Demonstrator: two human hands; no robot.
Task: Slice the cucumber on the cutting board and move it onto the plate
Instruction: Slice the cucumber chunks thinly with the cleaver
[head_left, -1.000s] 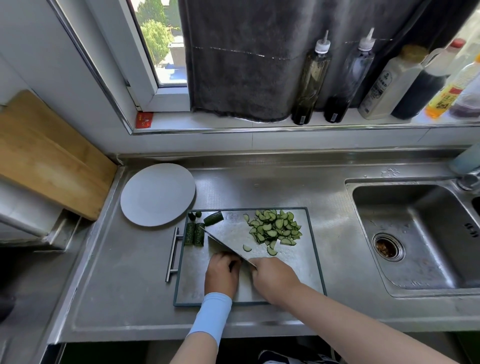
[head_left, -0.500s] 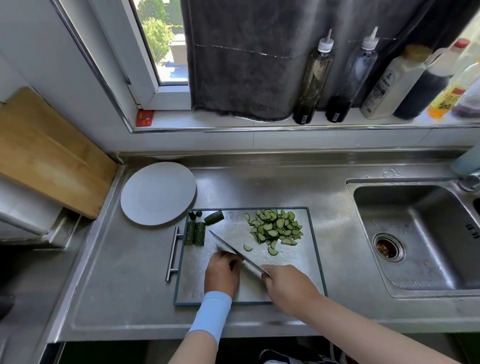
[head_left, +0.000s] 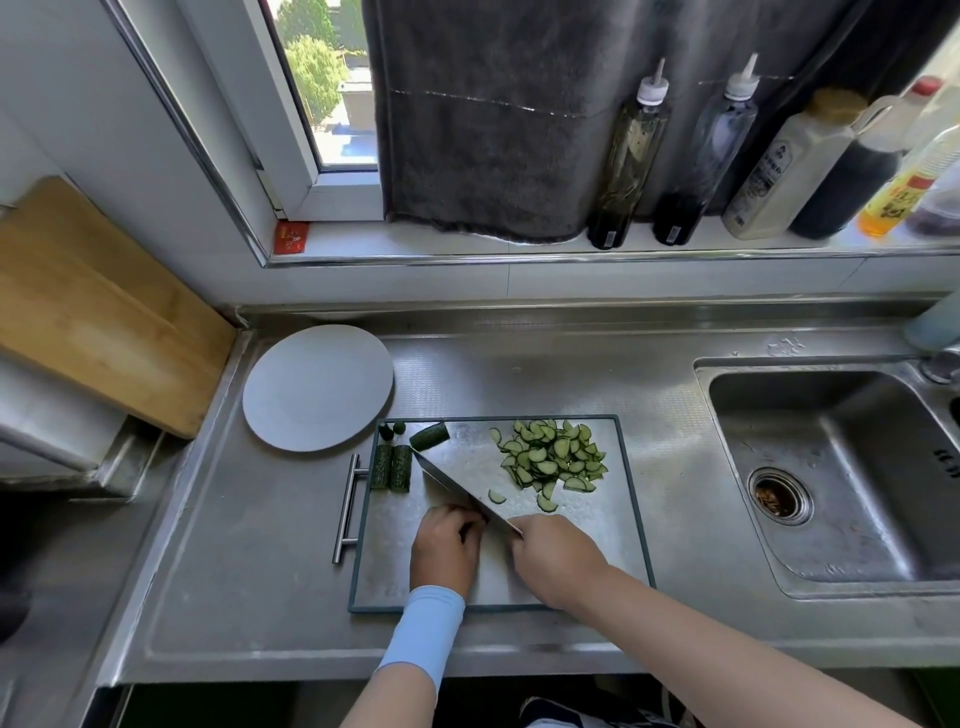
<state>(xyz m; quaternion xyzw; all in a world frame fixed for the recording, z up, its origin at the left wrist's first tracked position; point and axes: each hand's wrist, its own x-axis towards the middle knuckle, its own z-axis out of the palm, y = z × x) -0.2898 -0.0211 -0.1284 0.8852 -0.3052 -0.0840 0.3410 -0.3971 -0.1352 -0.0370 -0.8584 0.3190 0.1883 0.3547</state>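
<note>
A: Hands, lower centre of frame?

B: Right hand (head_left: 556, 558) is wrapped round the handle of the knife (head_left: 452, 486). The handle itself is hidden under the fist. The blade runs up-left from it across the cutting board (head_left: 623, 525), tip just beside the two cucumber halves (head_left: 390, 467). Left hand (head_left: 445, 551), pale blue sleeve (head_left: 426, 629) at the wrist, sits on the board with fingers curled, right at the blade's left face. Something dark shows between its fingers. Can't tell whether it grips a piece.

A: Cucumber relative to the hands?

B: All above them in frame, all on the board. One loose slice (head_left: 497, 496) lies just right of the blade. The pile of slices (head_left: 553, 457) is in the board's upper right, apart from both hands. Uncut: the two halves side by side at the left edge, then a short chunk (head_left: 430, 435) and small end bits (head_left: 390, 430) at the upper-left corner.

A: Plate?

B: Grey round plate (head_left: 317, 387), left of centre, rim meeting the board's upper-left corner. Sink (head_left: 831, 467) is at frame right.

A: Any readable text?

B: None. The bottles (head_left: 626, 156) stand in a row on the sill, upper right. The white bottle (head_left: 779, 171) has a round logo and print, and the yellow bottle (head_left: 904, 192) has a red label. The two dark ones carry barcode stickers near the base. All of it is too small to read. The red sticker (head_left: 291, 238) at the sill's left end is also illegible.
</note>
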